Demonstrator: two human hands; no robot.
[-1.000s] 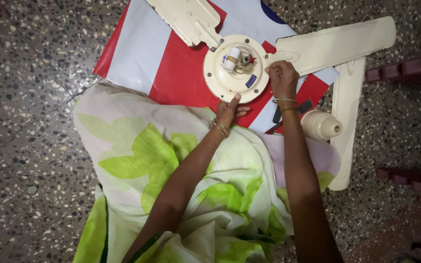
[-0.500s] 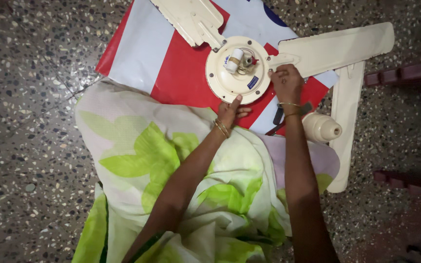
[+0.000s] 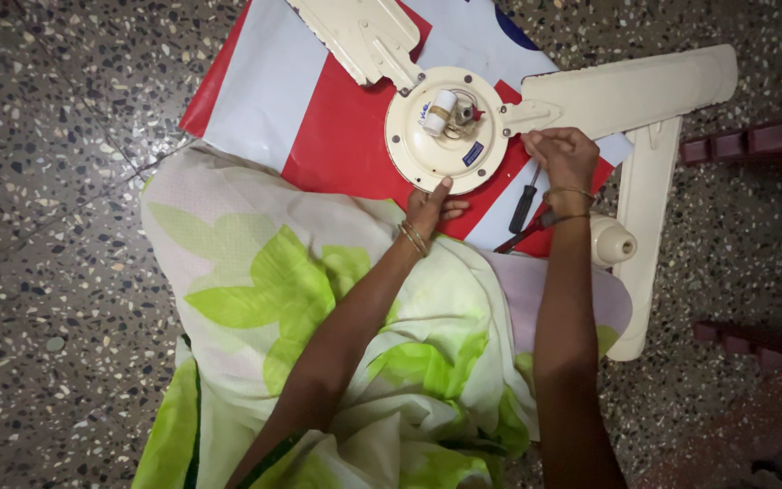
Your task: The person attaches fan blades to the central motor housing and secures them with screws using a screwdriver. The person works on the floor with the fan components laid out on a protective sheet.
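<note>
Left hand (image 3: 432, 206) on fan motor (image 3: 445, 129) rim (fingers loosely open)

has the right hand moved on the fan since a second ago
No. The right hand stays at the base of the fan blade, beside the round motor housing, as before.

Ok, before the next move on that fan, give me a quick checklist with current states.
1. Left hand steadying the fan hub: ok, fingers on its near rim.
2. Right hand at the blade bracket: ok, at the joint beside the hub.
3. Screw under the right hand: cannot tell, fingers hide it.
4. Screwdriver within reach: ok, lying on the sheet just below the right hand.
5. Loose blade clear of the work: ok, on the floor to the right.
</note>
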